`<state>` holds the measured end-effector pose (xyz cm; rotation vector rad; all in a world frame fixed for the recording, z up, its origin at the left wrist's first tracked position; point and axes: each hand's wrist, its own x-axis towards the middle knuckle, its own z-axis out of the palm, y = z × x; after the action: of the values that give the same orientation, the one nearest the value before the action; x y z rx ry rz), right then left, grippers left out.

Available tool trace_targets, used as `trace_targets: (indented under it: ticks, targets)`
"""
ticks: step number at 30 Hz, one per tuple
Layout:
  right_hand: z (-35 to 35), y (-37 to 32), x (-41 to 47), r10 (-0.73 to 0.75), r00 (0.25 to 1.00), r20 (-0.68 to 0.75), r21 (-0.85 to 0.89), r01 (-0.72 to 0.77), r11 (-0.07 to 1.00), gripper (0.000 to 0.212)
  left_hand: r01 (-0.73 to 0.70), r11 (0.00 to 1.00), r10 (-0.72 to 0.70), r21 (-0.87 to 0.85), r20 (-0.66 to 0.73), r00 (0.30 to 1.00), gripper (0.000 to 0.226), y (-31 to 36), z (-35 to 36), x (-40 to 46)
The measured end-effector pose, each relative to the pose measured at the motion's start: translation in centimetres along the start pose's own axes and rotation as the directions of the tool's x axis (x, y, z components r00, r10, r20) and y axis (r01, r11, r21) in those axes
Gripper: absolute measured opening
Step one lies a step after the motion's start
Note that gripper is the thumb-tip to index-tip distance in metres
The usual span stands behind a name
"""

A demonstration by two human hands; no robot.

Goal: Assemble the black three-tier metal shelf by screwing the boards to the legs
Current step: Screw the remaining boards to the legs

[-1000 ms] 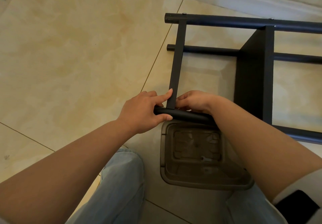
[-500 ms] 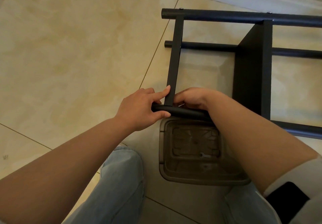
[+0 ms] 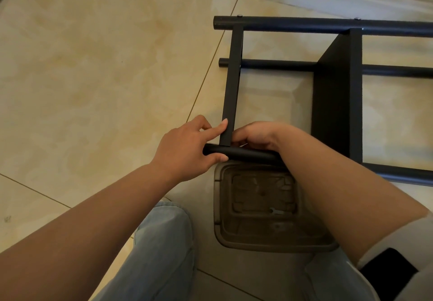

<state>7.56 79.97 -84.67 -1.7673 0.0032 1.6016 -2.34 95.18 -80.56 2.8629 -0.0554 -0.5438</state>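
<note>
Shelf frame (image 3: pixel 337 94): I saw it lying on its side on the tiled floor (image 3: pixel 93 66), its long axis running left to right and leaving the view at the right edge.
Legs: the far leg (image 3: pixel 304 25) and the one behind it (image 3: pixel 269 65) lay level, blunt ends pointing left; the near leg (image 3: pixel 248 154) lay parallel to them, just above the tub.
End board (image 3: pixel 233 85): I saw it edge-on as a thin strip running from the far leg towards me, crossing the near leg at a right angle.
Middle board (image 3: pixel 335 103): it stood on edge further right, parallel to the end board.
Left hand (image 3: pixel 185 150): my thumb and fingers wrapped the near leg's left end, while the index finger lay straight against the end board's left face.
Right hand (image 3: pixel 255 136): it was curled at the joint just right of the end board; I could not tell what, if anything, the fingertips pinched.
Plastic tub (image 3: pixel 219 207): it sat on the floor between my knees, with a small flat wrench (image 3: pixel 276 211) lying inside.
</note>
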Motion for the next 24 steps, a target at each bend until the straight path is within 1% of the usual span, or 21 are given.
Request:
trace_targets:
  ticks: [5, 8, 12, 14, 17, 21, 24]
  targets:
    - [-0.39, 0.34, 0.39, -0.007, 0.999, 0.037, 0.075, 0.005, 0.997, 0.017, -0.070, 0.977, 0.080, 0.199, -0.043, 0.996, 0.073, 0.32, -0.69, 0.01]
    - [-0.33, 0.34, 0.29, -0.014, 0.999, 0.034, 0.068, 0.011, 0.998, 0.014, -0.108, 0.962, 0.120, 0.250, -0.033, 0.992, 0.071, 0.61, -0.92, 0.05]
    - [-0.25, 0.25, 0.15, -0.015, 0.999, 0.040, 0.057, 0.012, 0.998, 0.012, -0.101, 0.972, 0.096, 0.214, 0.031, 0.995, 0.071, 0.53, -0.56, 0.02]
    - [-0.36, 0.41, 0.24, -0.017, 0.998, 0.054, 0.083, 0.013, 0.996, 0.014, -0.087, 0.977, 0.078, 0.195, 0.052, 0.996, 0.071, 0.35, -0.37, -0.13]
    - [-0.56, 0.64, 0.50, -0.014, 0.999, 0.043, 0.116, 0.009, 0.993, 0.017, -0.083, 0.980, 0.074, 0.181, 0.054, 0.996, 0.071, 0.40, -0.25, -0.22]
    - [-0.40, 0.52, 0.32, -0.005, 1.000, 0.016, 0.067, 0.004, 0.998, 0.013, -0.083, 0.981, 0.074, 0.177, 0.056, 0.996, 0.071, 0.39, -0.21, -0.13]
    - [-0.39, 0.55, 0.30, -0.009, 0.999, 0.046, 0.088, 0.005, 0.996, 0.014, -0.085, 0.980, 0.076, 0.181, 0.057, 0.995, 0.071, 0.38, -0.24, -0.10]
